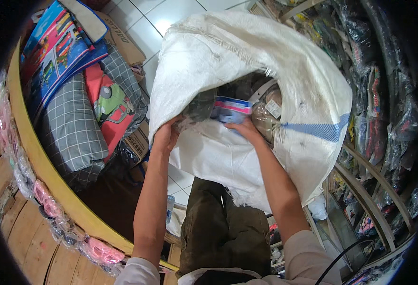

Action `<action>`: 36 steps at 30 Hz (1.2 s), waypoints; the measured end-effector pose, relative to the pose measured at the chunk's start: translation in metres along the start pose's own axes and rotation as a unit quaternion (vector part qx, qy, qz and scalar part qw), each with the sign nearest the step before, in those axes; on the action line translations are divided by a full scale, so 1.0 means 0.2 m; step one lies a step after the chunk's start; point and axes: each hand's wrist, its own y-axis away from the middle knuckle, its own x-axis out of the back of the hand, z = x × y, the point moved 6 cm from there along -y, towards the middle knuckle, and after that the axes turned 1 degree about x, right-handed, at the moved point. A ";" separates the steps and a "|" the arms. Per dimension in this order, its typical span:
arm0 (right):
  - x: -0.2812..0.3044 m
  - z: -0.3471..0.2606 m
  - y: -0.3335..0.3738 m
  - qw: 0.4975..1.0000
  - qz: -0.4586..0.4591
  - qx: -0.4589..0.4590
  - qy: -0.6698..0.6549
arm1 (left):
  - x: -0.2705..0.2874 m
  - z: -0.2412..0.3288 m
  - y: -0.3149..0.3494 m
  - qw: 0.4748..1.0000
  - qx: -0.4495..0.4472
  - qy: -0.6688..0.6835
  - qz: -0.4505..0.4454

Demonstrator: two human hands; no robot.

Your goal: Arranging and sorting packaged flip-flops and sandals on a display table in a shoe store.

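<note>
A large white woven sack (308, 71) with a blue stripe lies in front of me, its mouth facing up toward me. My left hand (166, 135) is closed on the sack's near-left rim, its fingertips partly hidden by the folded edge. Inside the mouth, my right hand (245, 129) grips a small clear plastic packet (231, 109) with a blue, white and red header card. Just right of that packet sits a plastic-wrapped brownish item (271, 107) with a white label. Darker wrapped goods (202, 105) fill the sack's left side.
On the left, a yellow-edged shelf (52, 164) holds folded grey checked fabric (76, 123) and a colourful printed folded item (61, 52). Cardboard boxes (123, 40) stand behind. Racks of plastic-wrapped goods (375, 109) line the right. Pink packaged items (105, 251) hang along the shelf edge.
</note>
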 end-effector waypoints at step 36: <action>-0.54 -1.70 1.56 0.916 -0.226 0.013 -0.330 | 0.14 0.38 2.24 0.902 -0.221 0.364 -0.066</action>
